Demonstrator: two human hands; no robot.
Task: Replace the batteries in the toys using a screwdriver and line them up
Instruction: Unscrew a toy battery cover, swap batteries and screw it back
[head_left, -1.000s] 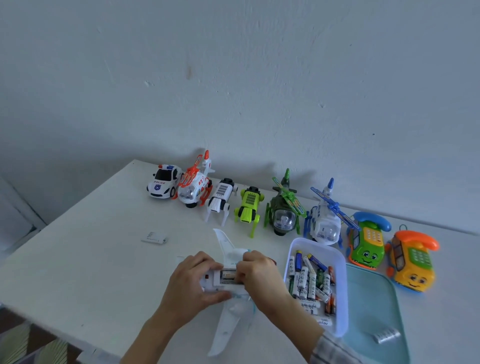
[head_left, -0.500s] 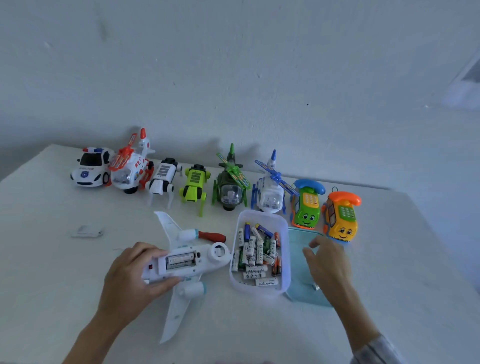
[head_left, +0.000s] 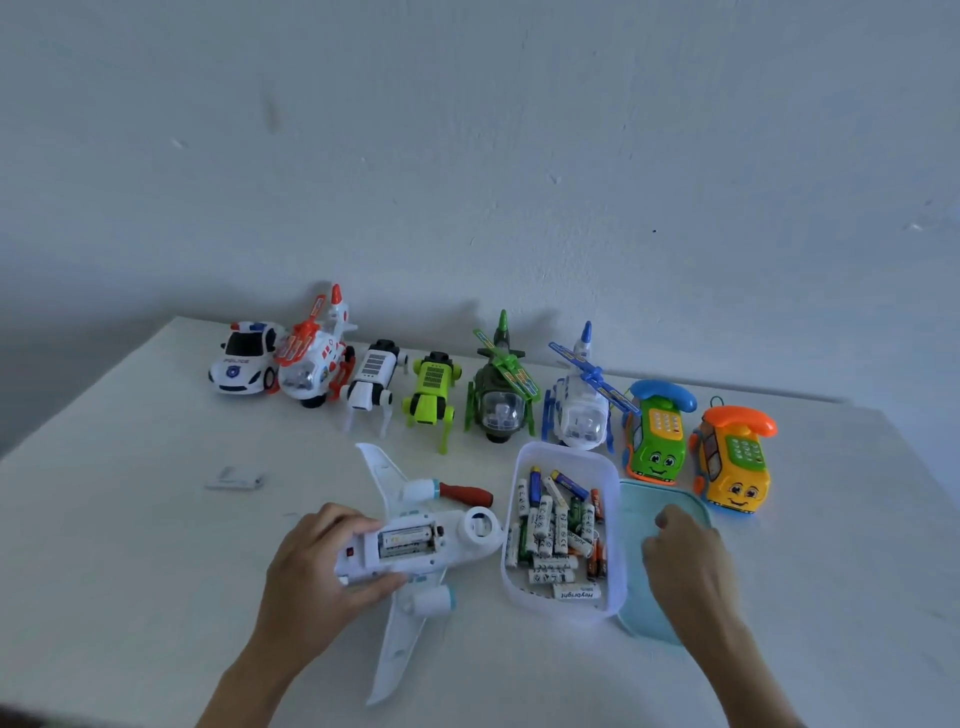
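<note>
Right hand (head_left: 685, 561) gone from airplane (head_left: 415, 545) to teal lid (head_left: 675, 501), fingers loosely curled, holding nothing visible; left hand (head_left: 317, 577) grips fuselage, battery bay open.

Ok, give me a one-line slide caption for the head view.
Left hand steadies upturned toy airplane, battery bay open; right hand hovers over teal tray.

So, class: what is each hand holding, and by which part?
The left hand grips the toy airplane by its tail-end fuselage. The right hand holds nothing visible.
</note>
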